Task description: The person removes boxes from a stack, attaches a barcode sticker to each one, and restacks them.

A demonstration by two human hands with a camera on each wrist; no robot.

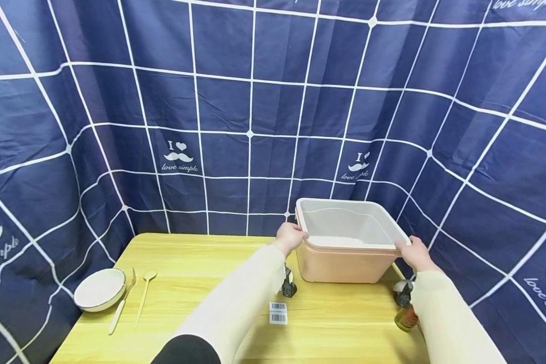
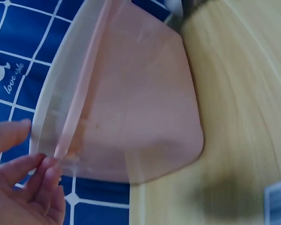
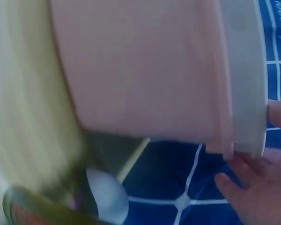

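Note:
At the back right of the table stands a pink tub (image 1: 341,265) with a white inner tub (image 1: 350,242) nested in it, its pale rim raised above the pink edge. My left hand (image 1: 289,236) holds the front left corner, with the thumb over the white rim and the curled fingertips at the pink edge in the left wrist view. At the other front corner my right hand (image 1: 416,254) grips the rim. The right wrist view shows its thumb on the white rim and its fingers (image 3: 243,171) beneath. Nothing shows inside the white tub in the head view.
A white bowl (image 1: 100,289), a fork (image 1: 123,306) with a pale handle and a gold-toned spoon (image 1: 145,293) lie at the left. A barcode label (image 1: 278,313) sits on the wooden table (image 1: 200,268). By the right forearm is a jar (image 1: 406,319) with reddish contents. Blue checked curtains (image 1: 250,101) surround the table.

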